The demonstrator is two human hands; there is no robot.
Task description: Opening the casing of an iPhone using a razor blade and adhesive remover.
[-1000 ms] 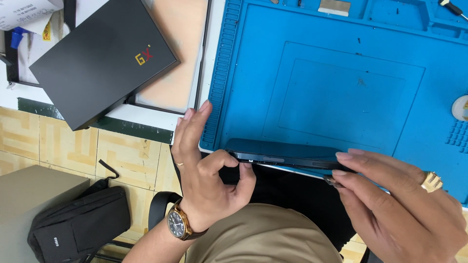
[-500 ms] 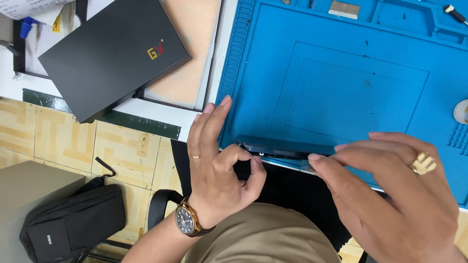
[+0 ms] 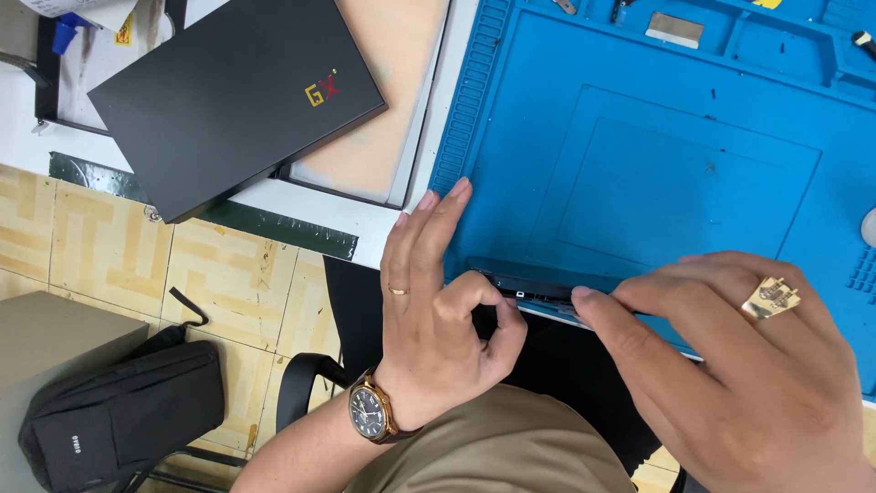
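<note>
The left hand (image 3: 438, 329) pinches the near end of a thin dark phone (image 3: 538, 290) between thumb and curled forefinger, its other fingers spread flat onto the blue mat (image 3: 693, 173); the right hand (image 3: 730, 365), wearing a gold ring (image 3: 771, 297), presses narrow fingertips on the device's other end; it lies along the mat's near edge, at the table's front edge. It looks slim, stiff, smooth and probably fragile, so it is best gripped by its long side edges; a black box (image 3: 237, 96) sits toward the table's far left corner; a black bag (image 3: 119, 415) lies on the floor.
</note>
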